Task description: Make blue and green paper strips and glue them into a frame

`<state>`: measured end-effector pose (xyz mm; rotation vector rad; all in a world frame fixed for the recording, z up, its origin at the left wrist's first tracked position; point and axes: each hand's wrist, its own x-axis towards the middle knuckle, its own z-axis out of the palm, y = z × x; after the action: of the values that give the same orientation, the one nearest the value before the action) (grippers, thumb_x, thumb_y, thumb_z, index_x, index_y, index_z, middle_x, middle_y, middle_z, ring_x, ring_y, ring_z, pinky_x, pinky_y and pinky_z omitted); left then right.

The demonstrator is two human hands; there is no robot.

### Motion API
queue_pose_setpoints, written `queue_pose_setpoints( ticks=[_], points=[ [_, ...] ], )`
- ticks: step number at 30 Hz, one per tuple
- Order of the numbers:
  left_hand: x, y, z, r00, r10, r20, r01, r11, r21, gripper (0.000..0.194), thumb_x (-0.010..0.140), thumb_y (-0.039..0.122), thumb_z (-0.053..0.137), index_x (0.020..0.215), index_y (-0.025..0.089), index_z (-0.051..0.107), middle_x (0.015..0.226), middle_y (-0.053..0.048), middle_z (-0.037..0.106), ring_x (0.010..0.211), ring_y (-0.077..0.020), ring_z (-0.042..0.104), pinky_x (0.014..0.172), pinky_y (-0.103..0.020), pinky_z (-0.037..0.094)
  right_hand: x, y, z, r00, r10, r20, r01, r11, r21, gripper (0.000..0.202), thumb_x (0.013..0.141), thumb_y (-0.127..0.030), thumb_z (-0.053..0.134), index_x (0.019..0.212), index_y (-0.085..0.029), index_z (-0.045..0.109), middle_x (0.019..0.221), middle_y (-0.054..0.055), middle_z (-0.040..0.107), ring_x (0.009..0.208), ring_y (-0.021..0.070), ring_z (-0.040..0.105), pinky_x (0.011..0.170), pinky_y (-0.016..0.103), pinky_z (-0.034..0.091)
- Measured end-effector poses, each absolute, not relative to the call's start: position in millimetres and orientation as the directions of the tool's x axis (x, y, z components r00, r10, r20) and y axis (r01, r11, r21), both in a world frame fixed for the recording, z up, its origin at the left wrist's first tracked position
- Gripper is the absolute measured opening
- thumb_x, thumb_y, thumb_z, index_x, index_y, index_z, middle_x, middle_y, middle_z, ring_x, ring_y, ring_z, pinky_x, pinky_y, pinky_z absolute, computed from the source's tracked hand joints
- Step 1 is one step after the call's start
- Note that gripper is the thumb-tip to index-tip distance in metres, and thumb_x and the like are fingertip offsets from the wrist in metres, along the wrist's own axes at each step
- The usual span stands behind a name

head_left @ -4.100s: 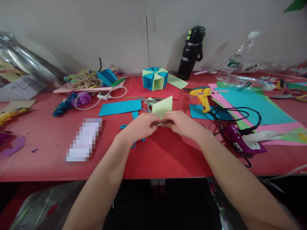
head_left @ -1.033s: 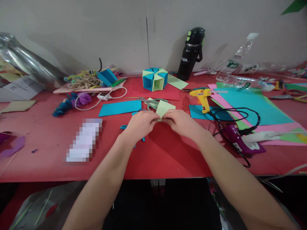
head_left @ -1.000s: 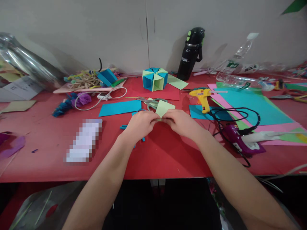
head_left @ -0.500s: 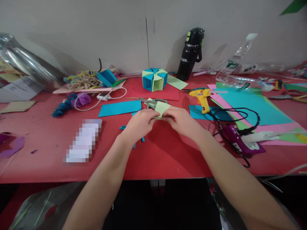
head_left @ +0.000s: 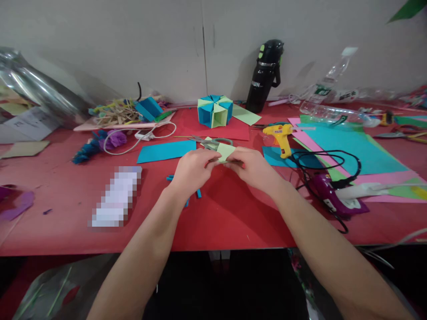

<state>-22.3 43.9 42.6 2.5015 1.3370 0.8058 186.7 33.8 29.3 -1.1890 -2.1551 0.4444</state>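
A small pale green paper piece is held between my two hands above the red table. Fingers of my left hand pinch its left end, while my right hand pinches the right end. Just behind the paper lie grey-handled scissors, partly covered. Left of them rests a flat blue paper strip. Several small blue paper rolls lie beside and under my left forearm. Farther back stands a ring-shaped folded form of blue and pale green paper.
To the right are a yellow glue gun, a purple power strip with black cables and coloured sheets. A black bottle leans on the wall. At left lie a blurred phone and a tray of sticks.
Both hands keep their pinch on the green paper. Its visible part has tilted and shifted slightly, and my left hand has moved a little. The things on the table stay put.
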Motion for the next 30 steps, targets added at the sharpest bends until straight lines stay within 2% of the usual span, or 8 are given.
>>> queue_pose_setpoints(
  ticks=[3, 12, 18, 25, 30],
  points=[
    [-23, 44, 42, 0.460, 0.793, 0.400, 0.699, -0.601, 0.388, 0.021, 0.094, 0.018, 0.061, 0.105, 0.023, 0.078, 0.103, -0.004, 0.080, 0.095, -0.0228, 0.073, 0.083, -0.032, 0.054, 187, 34, 28, -0.392, 0.840, 0.375, 0.625, 0.542, -0.561, 0.016, 0.096, -0.017, 0.057, 0.089, -0.018, 0.070, 0.090, 0.007, 0.067, 0.083, 0.0194, 0.061, 0.076, 0.032, 0.045],
    [-26, 47, 40, 0.505, 0.742, 0.441, 0.607, -0.669, 0.429, 0.021, 0.093, 0.015, 0.059, 0.098, 0.022, 0.078, 0.093, -0.004, 0.078, 0.089, -0.0195, 0.071, 0.081, -0.029, 0.053, 185, 34, 28, -0.393, 0.850, 0.349, 0.622, 0.526, -0.580, 0.018, 0.099, -0.020, 0.055, 0.092, -0.018, 0.072, 0.089, 0.007, 0.066, 0.084, 0.0196, 0.061, 0.077, 0.032, 0.045],
    [-28, 48, 40, 0.507, 0.765, 0.396, 0.634, -0.643, 0.430, 0.027, 0.094, 0.013, 0.053, 0.102, 0.023, 0.076, 0.097, -0.003, 0.079, 0.090, -0.0200, 0.071, 0.080, -0.029, 0.051, 187, 36, 26, -0.373, 0.810, 0.452, 0.584, 0.583, -0.564, 0.013, 0.094, -0.016, 0.063, 0.097, -0.020, 0.075, 0.089, 0.005, 0.069, 0.081, 0.0178, 0.063, 0.072, 0.029, 0.045],
    [-26, 45, 45, 0.503, 0.804, 0.318, 0.628, -0.592, 0.505, 0.025, 0.100, 0.021, 0.049, 0.107, 0.025, 0.073, 0.100, -0.001, 0.078, 0.088, -0.0181, 0.070, 0.073, -0.027, 0.047, 184, 32, 34, -0.262, 0.832, 0.489, 0.527, 0.548, -0.650, 0.004, 0.090, -0.020, 0.072, 0.091, -0.019, 0.075, 0.089, 0.004, 0.072, 0.082, 0.0173, 0.066, 0.073, 0.028, 0.047],
    [-25, 44, 46, 0.549, 0.763, 0.342, 0.546, -0.637, 0.545, 0.022, 0.099, 0.018, 0.052, 0.105, 0.024, 0.072, 0.098, -0.001, 0.076, 0.088, -0.0162, 0.068, 0.077, -0.026, 0.049, 183, 27, 39, -0.212, 0.883, 0.420, 0.455, 0.469, -0.757, 0.006, 0.085, -0.026, 0.078, 0.084, -0.020, 0.076, 0.085, 0.002, 0.074, 0.079, 0.0172, 0.066, 0.070, 0.029, 0.047]
  ],
)
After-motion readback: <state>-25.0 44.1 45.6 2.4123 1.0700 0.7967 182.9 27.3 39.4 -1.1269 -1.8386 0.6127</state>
